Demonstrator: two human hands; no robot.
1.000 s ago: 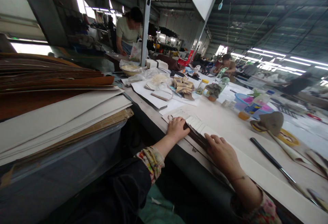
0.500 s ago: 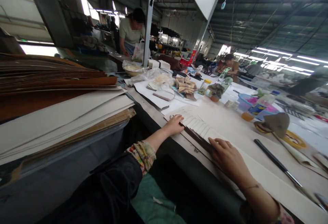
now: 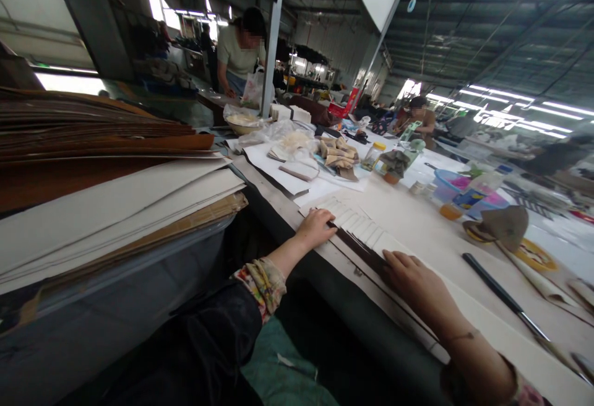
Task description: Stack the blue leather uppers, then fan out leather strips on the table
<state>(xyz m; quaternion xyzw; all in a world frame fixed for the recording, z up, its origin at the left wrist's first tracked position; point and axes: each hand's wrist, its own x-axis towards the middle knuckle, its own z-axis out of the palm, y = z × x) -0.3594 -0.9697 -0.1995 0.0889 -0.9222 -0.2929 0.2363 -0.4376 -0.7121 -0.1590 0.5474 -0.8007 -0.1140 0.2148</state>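
Note:
A row of overlapping strips (image 3: 364, 228), off-white on top with dark brown edges, lies along the near edge of the work table. At their far end is my left hand (image 3: 316, 228), its fingers curled over the strips. Nearer to me, my right hand (image 3: 413, 282) grips the same strips with its fingers bent over the top. Its thumb is hidden from view. Under the strips runs a long pale sheet (image 3: 501, 344).
On the right lies a black-handled tool (image 3: 492, 282). Beyond it are a yellow dish (image 3: 538, 256), a bottle (image 3: 477, 190) and a blue basin (image 3: 448, 183). Stacked brown and white sheets (image 3: 116, 208) rise at left. A co-worker (image 3: 236, 53) stands across the table.
Both hands keep their places on the strips. The whole view has shifted slightly, with things appearing a little further right.

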